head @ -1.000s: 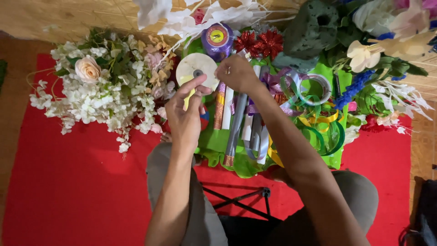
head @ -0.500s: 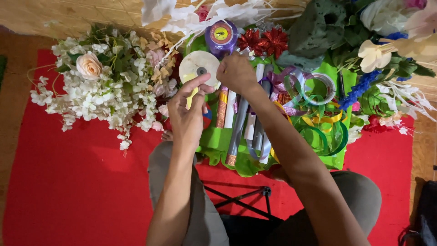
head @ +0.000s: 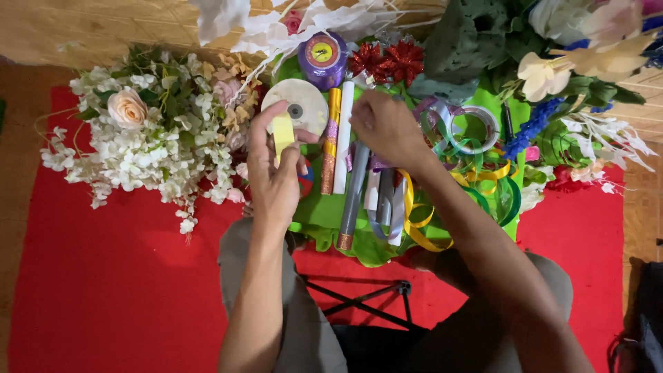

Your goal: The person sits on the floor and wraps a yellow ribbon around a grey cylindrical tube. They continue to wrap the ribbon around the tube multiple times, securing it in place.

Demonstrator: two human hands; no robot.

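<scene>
Fingers of the left hand (head: 273, 183) pinch a pale yellow ribbon end (head: 283, 131), drawn off the cream ribbon spool (head: 298, 105) that sits just above it on the green tray (head: 314, 214). Right of that spool, the right hand (head: 388, 128) curls down over the upright rolls (head: 343, 138); whether it grips anything, I cannot tell. Left of the spool lies the white flower bunch (head: 148, 141) on the red cloth (head: 103, 276).

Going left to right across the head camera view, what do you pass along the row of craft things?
White flower bunch with a peach rose → left hand holding a pale yellow ribbon end → gold glitter tube → right hand → clear tape roll → blue flower sprig.
</scene>
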